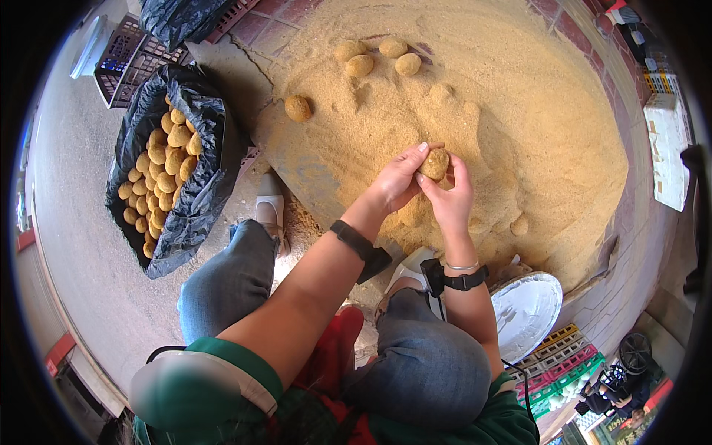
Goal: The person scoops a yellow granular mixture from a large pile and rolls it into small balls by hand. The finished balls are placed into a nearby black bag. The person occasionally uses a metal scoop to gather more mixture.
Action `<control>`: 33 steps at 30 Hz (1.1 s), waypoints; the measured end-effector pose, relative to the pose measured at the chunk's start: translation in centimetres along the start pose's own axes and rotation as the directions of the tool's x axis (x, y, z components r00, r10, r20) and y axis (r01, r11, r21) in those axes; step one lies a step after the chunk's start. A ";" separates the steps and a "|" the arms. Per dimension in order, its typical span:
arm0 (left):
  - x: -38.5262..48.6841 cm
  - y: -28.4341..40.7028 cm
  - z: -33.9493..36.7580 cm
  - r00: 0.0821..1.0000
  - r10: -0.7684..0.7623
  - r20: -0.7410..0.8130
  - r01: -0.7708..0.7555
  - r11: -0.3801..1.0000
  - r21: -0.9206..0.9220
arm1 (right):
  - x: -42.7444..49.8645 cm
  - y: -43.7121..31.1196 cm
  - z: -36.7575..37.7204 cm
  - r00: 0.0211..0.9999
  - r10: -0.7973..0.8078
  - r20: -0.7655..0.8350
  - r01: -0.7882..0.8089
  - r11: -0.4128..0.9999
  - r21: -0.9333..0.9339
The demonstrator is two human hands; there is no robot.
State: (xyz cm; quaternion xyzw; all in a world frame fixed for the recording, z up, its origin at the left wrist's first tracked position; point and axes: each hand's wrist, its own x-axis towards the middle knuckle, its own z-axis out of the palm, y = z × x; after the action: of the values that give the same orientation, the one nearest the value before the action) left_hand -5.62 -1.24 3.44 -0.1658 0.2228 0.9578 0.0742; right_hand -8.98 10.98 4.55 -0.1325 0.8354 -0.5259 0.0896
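Between the fingers of both hands is an egg [435, 165] with a grainy tan coating. My left hand [401, 173] grips its left side, and my right hand [449, 192] supports it from the right and below. Beneath them spreads a wide heap of yellow-brown husk-like material [528, 122]. Several coated eggs [393, 48] rest at the far side of the heap. A single coated egg [298, 108] lies apart, near the heap's left edge. Other rounded lumps are partly buried, and I cannot tell whether they are eggs.
A black plastic bag [192, 222] stands open at the left with many coated eggs [161, 167] inside. Behind it are plastic crates [119, 67] and another black bag [181, 19]. A whitish basin [528, 311] sits by my right knee, near stacked colored crates [562, 361]. A person [612, 395] is at far right.
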 end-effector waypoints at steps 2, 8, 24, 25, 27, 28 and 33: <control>0.1 -0.2 -0.2 1.000 0.015 -0.017 -0.014 1.000 0.012 | -0.2 -0.1 -0.1 1.000 -0.009 0.014 0.009 1.000 0.004; 0.4 0.0 -2.9 0.981 -0.127 -0.146 0.078 0.950 -0.302 | 0.2 0.3 0.3 0.970 -0.143 0.195 0.163 0.982 -0.094; 0.0 0.6 -5.8 0.821 -0.089 -0.564 -0.137 0.929 -0.345 | 3.2 3.9 4.2 0.914 0.203 0.353 -0.021 0.889 -0.458; 0.1 0.4 -5.8 0.805 -0.079 -0.588 -0.127 0.946 -0.300 | 3.2 3.8 3.7 0.904 0.338 0.260 -0.271 0.926 -0.262; 0.3 0.0 -5.8 0.822 -0.029 -0.568 -0.113 0.971 -0.212 | 3.0 3.2 3.3 0.927 0.294 0.231 -0.320 0.943 0.085; 0.3 -0.5 -5.6 0.853 0.005 -0.523 -0.111 0.979 -0.171 | 2.6 2.6 3.2 0.930 0.286 0.232 -0.347 0.891 0.293; 0.5 -2.1 -3.5 0.894 -0.023 -0.448 -0.017 0.996 -0.085 | 2.4 -0.2 2.2 0.946 0.178 0.272 -0.198 0.979 0.047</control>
State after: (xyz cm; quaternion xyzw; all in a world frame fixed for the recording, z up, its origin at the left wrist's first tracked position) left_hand -4.61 -0.94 -0.56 -0.3854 0.1917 0.9025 0.0149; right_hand -10.59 8.25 3.77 -0.1185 0.8046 -0.5226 0.2558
